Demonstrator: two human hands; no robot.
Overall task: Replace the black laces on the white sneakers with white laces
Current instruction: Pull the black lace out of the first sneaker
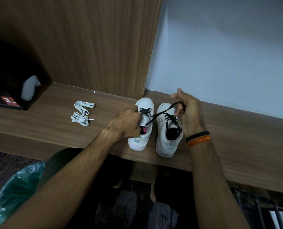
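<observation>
Unlacing step in hand: left white leather sneaker is gripped by left hand; its black flat lace is pinched by right hand. Next, remaining eyelets need freeing.

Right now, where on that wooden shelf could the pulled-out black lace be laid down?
Bare wood lies between the white laces and the left sneaker, and along the shelf right of the right hand. It is crowded around both sneakers, where the left hand grips.
</observation>
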